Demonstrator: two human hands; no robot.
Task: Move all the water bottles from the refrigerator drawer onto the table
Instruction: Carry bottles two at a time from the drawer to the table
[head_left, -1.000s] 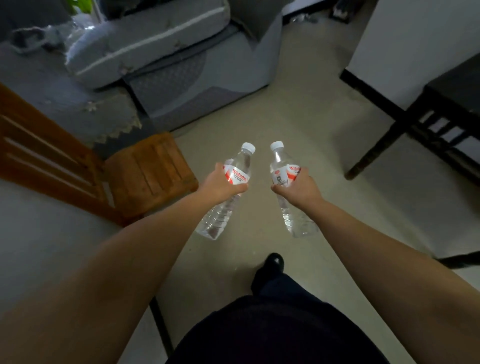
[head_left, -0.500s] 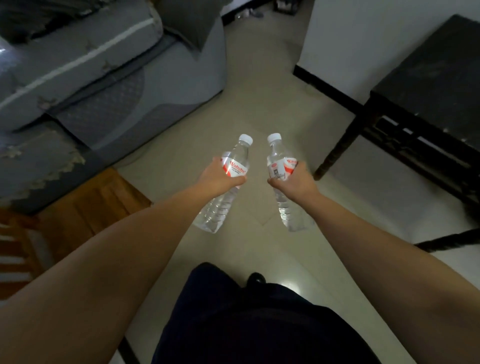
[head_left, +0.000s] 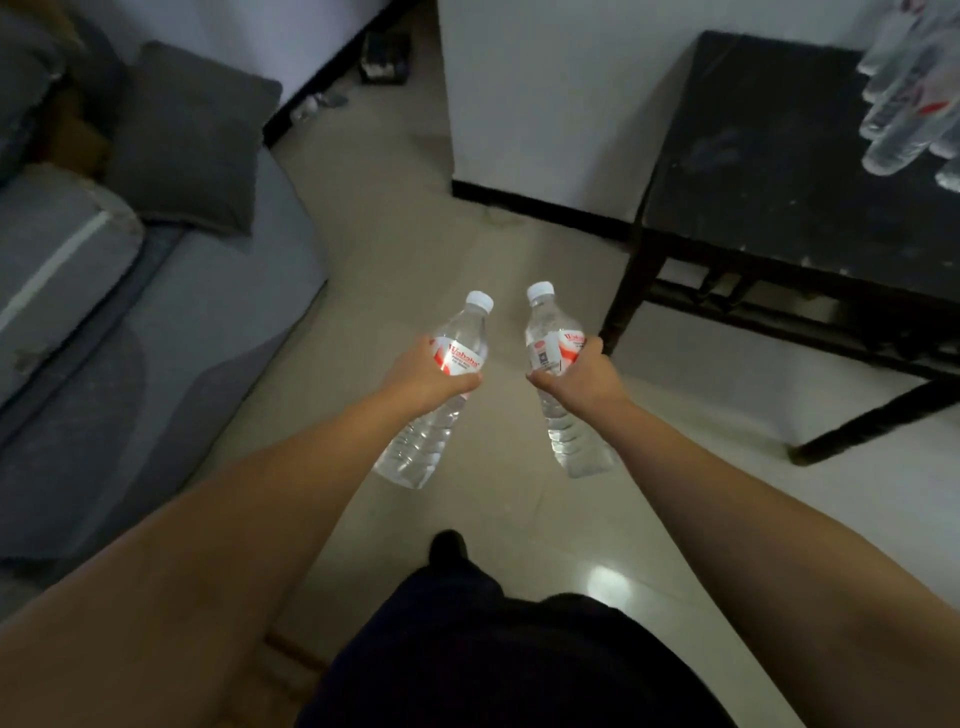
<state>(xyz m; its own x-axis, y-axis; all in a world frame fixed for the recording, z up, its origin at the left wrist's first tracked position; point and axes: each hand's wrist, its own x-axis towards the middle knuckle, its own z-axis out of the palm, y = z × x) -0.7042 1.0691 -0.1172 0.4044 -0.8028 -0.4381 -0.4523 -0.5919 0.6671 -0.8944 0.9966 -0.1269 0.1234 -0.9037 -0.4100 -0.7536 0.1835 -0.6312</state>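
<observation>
My left hand (head_left: 428, 374) grips a clear water bottle (head_left: 415, 447) with a white cap and red-white label, held out over the floor and tilted. A second, matching bottle (head_left: 574, 441) is gripped around its label by my right hand (head_left: 576, 376). The black table (head_left: 779, 171) stands ahead to the right. Several clear water bottles (head_left: 904, 98) lie blurred on its far right end. The refrigerator drawer is out of view.
A grey sofa (head_left: 156, 332) with a dark cushion (head_left: 187, 140) fills the left side. A white wall corner (head_left: 545, 104) with a black skirting stands ahead between the sofa and the table. Pale tiled floor (head_left: 493, 249) runs between them.
The view has swung right and forward: the wooden chair has left the frame and the black table has come closer, its bottles now visible. Both hands keep hold of their bottles.
</observation>
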